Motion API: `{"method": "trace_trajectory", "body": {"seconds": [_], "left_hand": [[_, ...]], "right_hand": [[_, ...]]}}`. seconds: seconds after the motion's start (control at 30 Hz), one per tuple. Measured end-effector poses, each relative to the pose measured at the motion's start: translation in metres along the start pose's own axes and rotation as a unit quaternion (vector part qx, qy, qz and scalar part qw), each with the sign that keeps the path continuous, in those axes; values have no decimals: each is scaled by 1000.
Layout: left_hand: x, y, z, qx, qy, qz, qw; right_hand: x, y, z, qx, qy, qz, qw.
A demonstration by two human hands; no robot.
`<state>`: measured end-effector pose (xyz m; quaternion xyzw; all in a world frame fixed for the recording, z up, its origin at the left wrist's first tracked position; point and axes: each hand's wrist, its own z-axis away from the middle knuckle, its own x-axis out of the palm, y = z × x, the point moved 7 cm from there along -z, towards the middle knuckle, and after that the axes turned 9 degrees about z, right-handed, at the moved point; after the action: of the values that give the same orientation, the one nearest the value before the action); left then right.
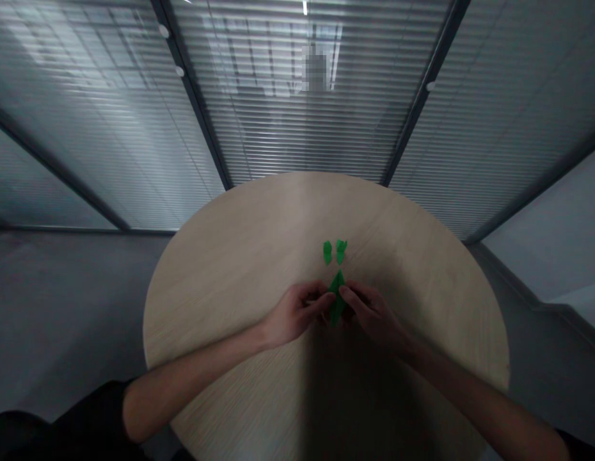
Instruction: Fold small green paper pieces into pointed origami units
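A folded piece of green paper (336,297) sits between both my hands over the round wooden table (259,256). My left hand (297,312) pinches its left side with curled fingers. My right hand (372,314) pinches its right side the same way. Two small green paper pieces (334,251) lie side by side on the table just beyond my fingertips, apart from the held piece.
Behind the table stand glass walls with closed horizontal blinds and dark frames. Grey floor lies to the left and right of the table. A blurred reflection of a person shows in the glass ahead.
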<state>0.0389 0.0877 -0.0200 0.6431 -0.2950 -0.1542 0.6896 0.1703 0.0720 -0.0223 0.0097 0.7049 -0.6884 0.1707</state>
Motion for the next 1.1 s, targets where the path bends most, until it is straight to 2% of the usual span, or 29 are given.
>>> {"method": "trace_trajectory", "body": {"seconds": [0.23,0.53,0.8,1.1], "left_hand": [[1,9,0,15,14,-5,1000],[-2,2,1,13,31,6,999],[0,-5,-2,-44,30,21,998],[-5,-1,-1,-11,41,9,999]], "right_hand": [[0,-2,4,-24,7,56,998],[2,3,3,3,-2,59,998],[-1,2,4,12,23,54,998],[5,-1,3,12,-25,-7,1000]]}}
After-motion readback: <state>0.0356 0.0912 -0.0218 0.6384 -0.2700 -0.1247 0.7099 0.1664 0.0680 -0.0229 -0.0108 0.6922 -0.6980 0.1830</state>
